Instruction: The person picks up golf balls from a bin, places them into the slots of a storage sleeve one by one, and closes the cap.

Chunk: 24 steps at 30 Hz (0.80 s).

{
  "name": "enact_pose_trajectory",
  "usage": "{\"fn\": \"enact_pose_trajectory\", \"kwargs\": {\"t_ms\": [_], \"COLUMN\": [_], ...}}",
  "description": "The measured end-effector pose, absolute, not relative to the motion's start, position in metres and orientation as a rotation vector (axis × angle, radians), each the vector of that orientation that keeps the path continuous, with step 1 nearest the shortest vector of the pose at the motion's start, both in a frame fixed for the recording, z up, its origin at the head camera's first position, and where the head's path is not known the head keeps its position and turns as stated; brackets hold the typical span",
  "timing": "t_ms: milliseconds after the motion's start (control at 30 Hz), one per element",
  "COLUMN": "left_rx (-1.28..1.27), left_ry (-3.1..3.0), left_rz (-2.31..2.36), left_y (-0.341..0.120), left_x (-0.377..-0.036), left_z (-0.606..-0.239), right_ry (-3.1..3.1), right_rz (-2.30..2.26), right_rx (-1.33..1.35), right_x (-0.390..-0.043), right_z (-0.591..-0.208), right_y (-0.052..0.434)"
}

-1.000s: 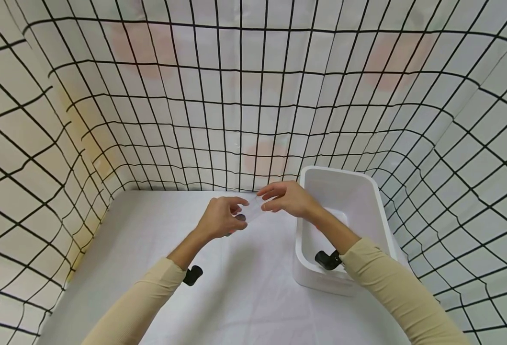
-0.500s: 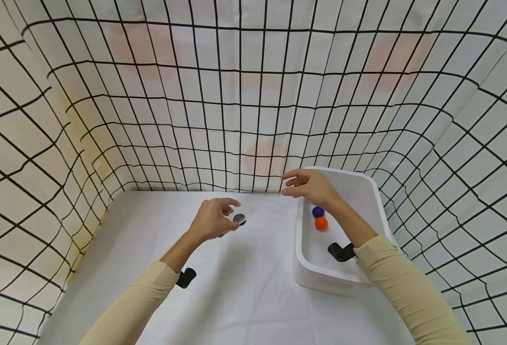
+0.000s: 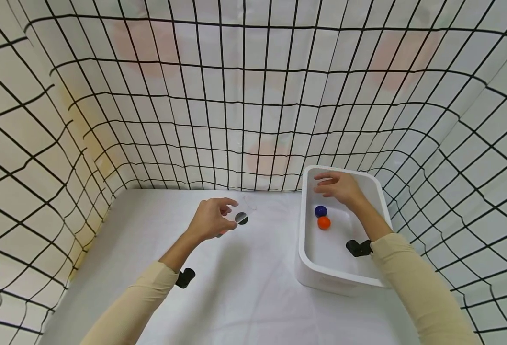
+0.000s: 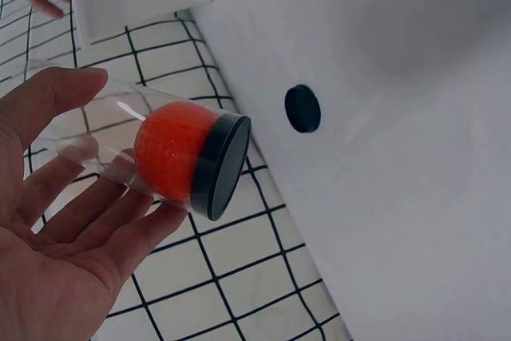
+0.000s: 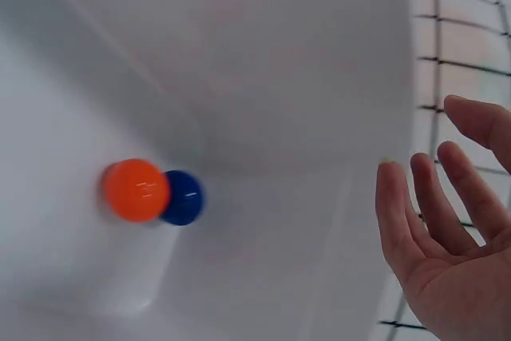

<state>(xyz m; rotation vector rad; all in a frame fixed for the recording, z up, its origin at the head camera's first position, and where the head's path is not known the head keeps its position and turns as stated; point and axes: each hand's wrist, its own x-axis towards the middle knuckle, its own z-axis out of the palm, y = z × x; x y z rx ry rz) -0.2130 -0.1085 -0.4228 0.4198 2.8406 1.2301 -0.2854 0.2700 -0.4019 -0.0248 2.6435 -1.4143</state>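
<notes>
Since a second ago, my right hand (image 3: 338,187) has gone from beside the clear tube (image 4: 120,121) to over the white bin (image 3: 331,254). My left hand (image 3: 213,218) has shifted only a little. It grips the tube, with my thumb on one side and my fingers curled round the other. An orange ball (image 4: 172,149) sits inside the tube, right up against the black cap (image 4: 219,167) at one end. The tube is tilted, and its clear end points away from my palm.

Past the capped end, a black disc (image 4: 303,109) lies flat on the white table (image 3: 270,268), apart from the tube. A stretch of table lies between my left hand and the bin. The black wire grid (image 3: 243,69) stands up along the far edge.

Down in the bin, a blue ball (image 3: 321,211) and a second orange ball (image 3: 324,223) sit side by side near the left wall. My right hand hangs above and beyond them, loose, its fingers apart and a bit bent. Both my arms reach forward.
</notes>
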Motion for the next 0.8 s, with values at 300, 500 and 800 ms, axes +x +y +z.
{"fn": "enact_pose_trajectory", "kwargs": {"t_ms": [300,500,800], "left_rx": [0.41,0.393,0.376], "left_ry": [2.852,2.861,2.87], "left_rz": [1.202,1.196,1.184], "left_y": [-0.11,-0.112,-0.116], "left_x": [-0.212,-0.211,-0.211], "left_z": [-0.425,-0.428,-0.431], "right_ry": [2.619,2.597,2.529], "right_rz": [-1.327,-1.272,-1.155], "right_rx": [0.046,0.124,0.177], "right_x": [-0.298,-0.299,-0.303], "right_z": [-0.45,-0.468,-0.489], "right_y": [0.287,0.299,0.31]}}
